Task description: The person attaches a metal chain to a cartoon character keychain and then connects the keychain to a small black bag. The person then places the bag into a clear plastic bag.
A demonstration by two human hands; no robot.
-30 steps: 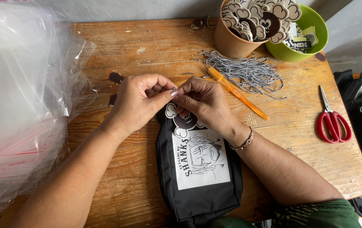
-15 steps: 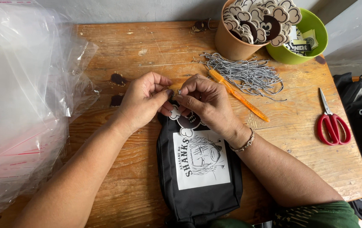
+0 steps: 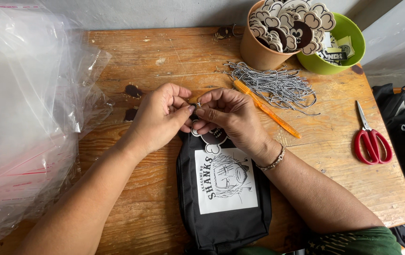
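Observation:
A black pouch (image 3: 223, 215) with a white printed panel lies on the wooden table (image 3: 164, 61) in front of me. My left hand (image 3: 160, 115) and my right hand (image 3: 233, 118) meet at its top end. Both pinch a small metal piece and cord between thumb and forefinger at the zipper. A flat cloud-shaped tag (image 3: 214, 139) hangs just under my right fingers, partly hidden by them.
A heap of clear plastic bags (image 3: 28, 108) fills the left side. At the back stand a tan cup (image 3: 259, 49) stuffed with cut-out tags and a green bowl (image 3: 349, 45). A bundle of black-and-white cords (image 3: 278, 85), an orange pen (image 3: 266, 109) and red scissors (image 3: 371, 139) lie to the right.
Both hands stay pinched together at the pouch's top. The fingers have shifted slightly around the small piece; the tag hangs a little lower.

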